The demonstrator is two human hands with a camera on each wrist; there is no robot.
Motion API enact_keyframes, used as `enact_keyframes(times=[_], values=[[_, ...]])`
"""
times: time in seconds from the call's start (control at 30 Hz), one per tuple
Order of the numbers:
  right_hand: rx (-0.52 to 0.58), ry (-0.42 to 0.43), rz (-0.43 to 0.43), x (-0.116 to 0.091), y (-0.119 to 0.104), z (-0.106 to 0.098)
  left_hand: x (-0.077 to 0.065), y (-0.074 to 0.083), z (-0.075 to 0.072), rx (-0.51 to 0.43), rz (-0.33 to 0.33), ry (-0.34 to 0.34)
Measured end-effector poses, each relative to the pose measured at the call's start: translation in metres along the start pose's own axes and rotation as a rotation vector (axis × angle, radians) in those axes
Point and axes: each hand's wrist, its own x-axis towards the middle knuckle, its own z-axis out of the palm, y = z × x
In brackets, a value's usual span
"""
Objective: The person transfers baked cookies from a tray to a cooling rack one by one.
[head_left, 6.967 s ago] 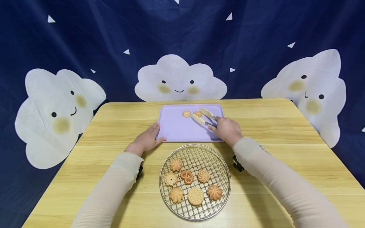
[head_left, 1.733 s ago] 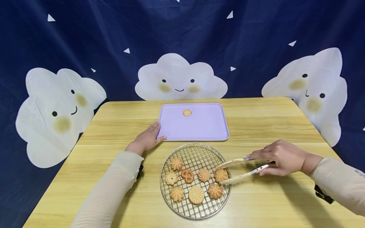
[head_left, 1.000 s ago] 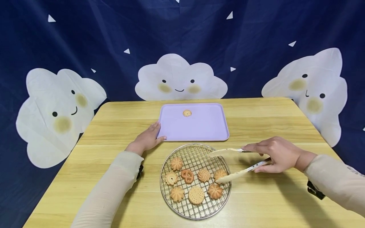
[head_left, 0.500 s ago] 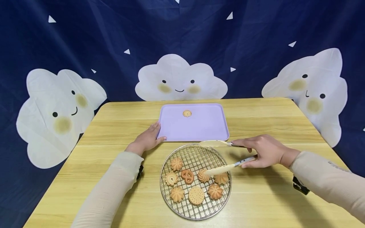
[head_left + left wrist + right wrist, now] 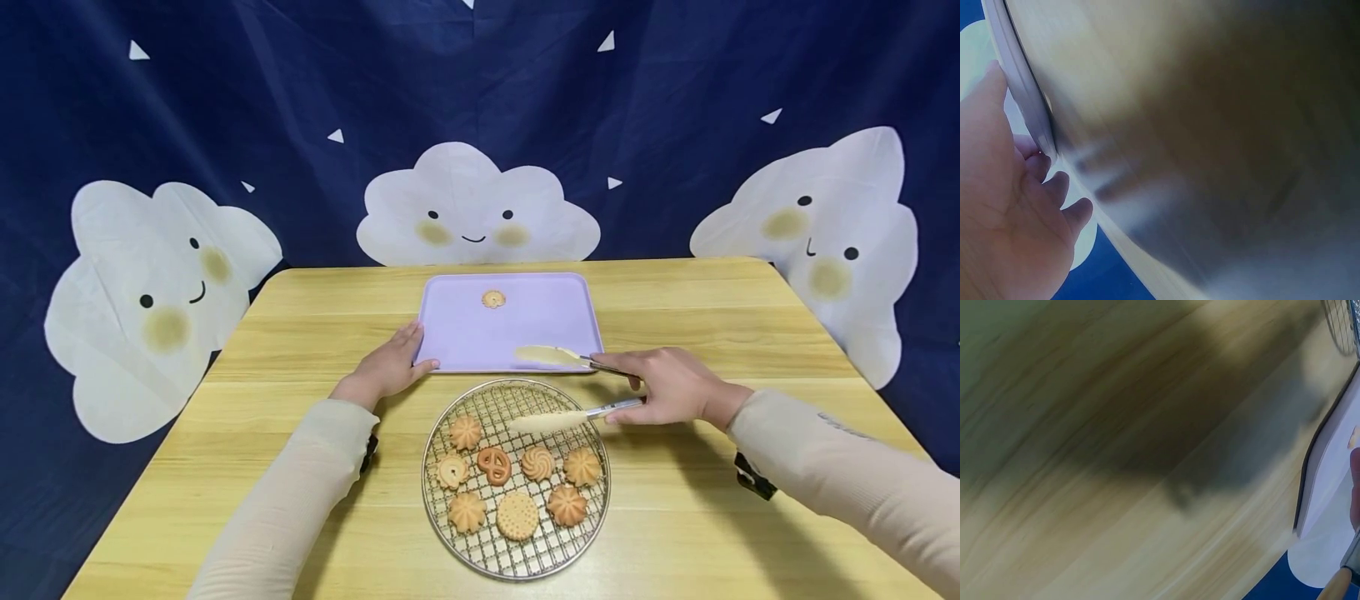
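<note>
My left hand (image 5: 385, 367) rests at the near left corner of a lilac tray (image 5: 465, 337), thumb over the rim and fingers along its side. In the left wrist view the fingertips (image 5: 1079, 215) touch or lie close by the tray's edge (image 5: 1022, 81). One ring-shaped cookie (image 5: 492, 299) lies near the tray's far side. My right hand (image 5: 675, 385) holds metal tongs with cream tips (image 5: 551, 422). The tongs are spread with nothing between them, one arm above the tray's near edge, the other above a round wire rack (image 5: 491, 406).
On the rack lie several cookies, among them a pretzel (image 5: 493, 465), a swirl cookie (image 5: 537, 463), a dotted round cookie (image 5: 517, 516) and a flower-shaped cookie (image 5: 582, 467) at the right. The wooden table (image 5: 300, 333) backs onto a dark blue cloth (image 5: 480, 83) with printed clouds.
A flower-shaped cookie went from the tray to the rack's right side, and the tongs let it go. Since then my right hand has moved left and away toward the tray. My left hand stayed.
</note>
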Motion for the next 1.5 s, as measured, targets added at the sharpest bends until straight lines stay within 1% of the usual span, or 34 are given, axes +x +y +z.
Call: enact_keyframes(times=[0.1, 0.17, 0.37, 0.67, 0.83, 1.0, 1.23, 1.5], values=[[0.003, -0.017, 0.068, 0.006, -0.002, 0.003, 0.0, 0.001, -0.001, 0.0, -0.003, -0.002], [0.008, -0.011, 0.104, 0.01, -0.003, 0.005, 0.0, 0.001, -0.001, 0.001, -0.005, -0.004], [0.01, 0.013, 0.182, 0.026, -0.006, 0.01, -0.001, 0.002, -0.002, -0.003, -0.006, -0.009], [-0.016, -0.034, 0.328, 0.051, -0.006, 0.018, -0.001, 0.001, -0.001, -0.001, -0.006, -0.013], [-0.018, -0.027, 0.382, 0.065, -0.004, 0.023, 0.0, 0.001, -0.002, 0.001, -0.004, -0.012], [-0.008, -0.039, 0.433, 0.076, -0.004, 0.026, 0.0, 0.002, -0.002, 0.0, -0.004, -0.008], [-0.009, -0.044, 0.464, 0.088, -0.002, 0.031, 0.0, 0.002, -0.002, 0.001, -0.004, -0.007], [-0.033, -0.071, 0.523, 0.108, -0.003, 0.037, 0.0, 0.001, -0.001, 0.004, -0.007, -0.015]])
